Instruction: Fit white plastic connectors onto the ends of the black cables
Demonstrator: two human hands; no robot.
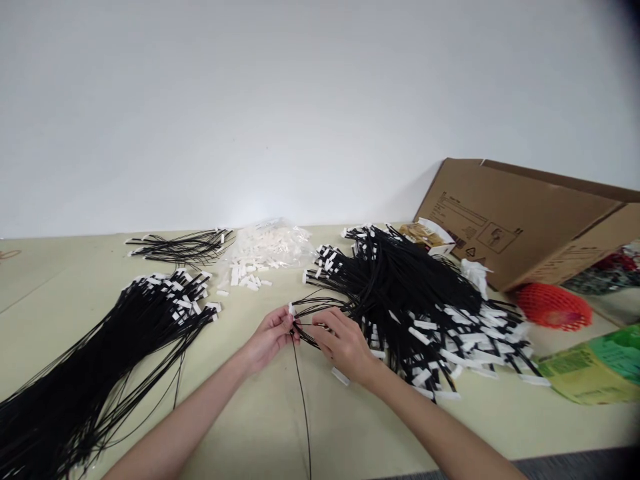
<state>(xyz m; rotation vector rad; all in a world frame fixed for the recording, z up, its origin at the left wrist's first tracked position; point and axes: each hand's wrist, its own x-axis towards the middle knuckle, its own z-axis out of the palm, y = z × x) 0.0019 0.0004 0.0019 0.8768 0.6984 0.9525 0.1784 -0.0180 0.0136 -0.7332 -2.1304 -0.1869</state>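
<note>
Black wires fan from a white connector near the middle of the pale table, and that small plug is where I keep my attention through the head camera. My left hand has thumb and fingers drawn together on it, pinching it just below its upper end. My right hand is beside it, fingers curled in close over the wires; whether the tips grip one strand or merely touch the bunch, I cannot tell from here. A single loose wire drops from beneath the left fingertips toward the near edge.

I judge the step in hand to be fitting or seating a wire at the connector, though the contact point is too small and too covered for me to be sure. The next move, as I read it, calls for a steady left pinch with the plug's face exposed, and a short, straight push from the right, without snagging neighbouring strands.

On my right lies a large heap of wired pieces; on my left, a long bundle with white ends. Loose white connectors sit between them, in front of a clear plastic bag.
</note>
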